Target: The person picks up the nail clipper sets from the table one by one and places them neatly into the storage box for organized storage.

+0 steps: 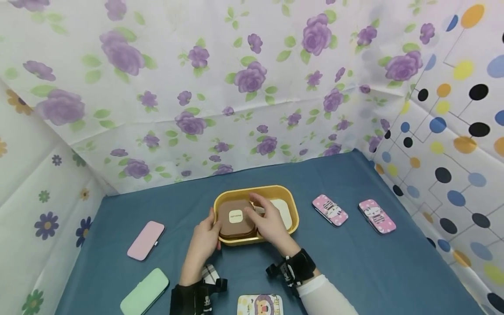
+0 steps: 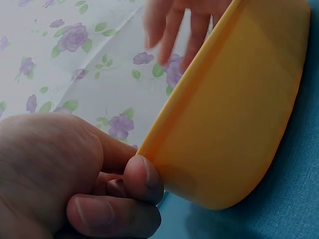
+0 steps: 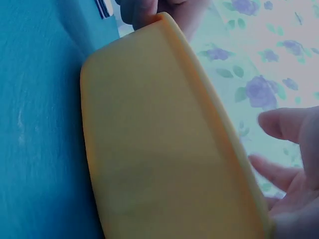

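A yellow basket (image 1: 296, 210) with rounded corners stands on the blue cloth. My left hand (image 1: 204, 234) grips its left end, thumb and fingers at the rim, as the left wrist view shows close up. Inside, on the left, lies a brown square case (image 1: 224, 218) with a cream label; a white case (image 1: 284, 212) lies in the right part. My right hand (image 1: 269, 218) is over the basket's middle, thumb at the brown case's right edge. Its fingers (image 3: 279, 124) are spread apart in the right wrist view, and their tips are hidden behind the rim there.
Two pink patterned cases, one nearer (image 1: 330, 210) and one farther right (image 1: 377, 216), lie right of the basket. A plain pink case (image 1: 145, 240) and a mint green case (image 1: 145, 292) lie left. A lion-print case (image 1: 260, 305) is in front, and a checked item (image 1: 210, 274) shows beside the left wrist.
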Demonstrator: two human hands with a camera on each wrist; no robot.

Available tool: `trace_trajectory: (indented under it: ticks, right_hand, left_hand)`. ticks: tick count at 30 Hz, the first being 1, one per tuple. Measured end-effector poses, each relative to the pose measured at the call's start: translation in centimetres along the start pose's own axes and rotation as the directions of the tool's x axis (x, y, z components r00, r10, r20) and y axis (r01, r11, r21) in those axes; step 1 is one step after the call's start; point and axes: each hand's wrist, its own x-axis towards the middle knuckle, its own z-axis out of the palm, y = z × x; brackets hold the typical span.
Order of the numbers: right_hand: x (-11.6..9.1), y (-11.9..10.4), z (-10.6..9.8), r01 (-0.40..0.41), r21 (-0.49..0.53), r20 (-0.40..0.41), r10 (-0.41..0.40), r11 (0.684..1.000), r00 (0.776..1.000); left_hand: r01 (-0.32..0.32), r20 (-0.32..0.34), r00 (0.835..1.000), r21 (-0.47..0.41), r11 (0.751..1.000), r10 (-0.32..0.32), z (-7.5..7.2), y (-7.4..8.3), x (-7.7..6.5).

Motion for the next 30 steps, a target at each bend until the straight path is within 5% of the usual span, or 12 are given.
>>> trace_trajectory:
  ticks: [6, 15, 18, 24, 30]
  right_hand:
    - [-1.5, -1.2, -3.5, 0.098, 0.025, -0.015, -0.098, 0.995, 0.995]
    - [-3.7, 0.6, -12.4, -0.041, -0.188, -0.109, 0.02, 0.981, 0.994]
    - [-4.0, 2.4, -15.2, -0.103, -0.318, -0.148, 0.058, 0.942, 0.987]
    - [-4.1, 5.5, -19.0, -0.222, -0.591, -0.168, 0.151, 0.776, 0.974]
    - [-4.0, 7.5, -19.8, -0.285, -0.629, -0.098, 0.29, 0.723, 0.952]
  left_hand:
    - [-0.008, 0.006, 1.0, -0.008, 1.0, 0.008, 0.3, 0.0, -0.2]
    - [0.001, 0.004, 1.0, -0.003, 1.0, -0.001, -0.1, -0.3, 0.3]
    - [0.005, -0.005, 1.0, -0.008, 1.0, -0.006, -0.2, -0.5, 0.4]
    - [0.008, -0.026, 1.0, 0.0, 1.0, -0.008, 0.0, -0.6, 0.5]
    - [0.014, -0.023, 1.0, -0.002, 1.0, -0.014, 0.4, -0.4, 0.4]
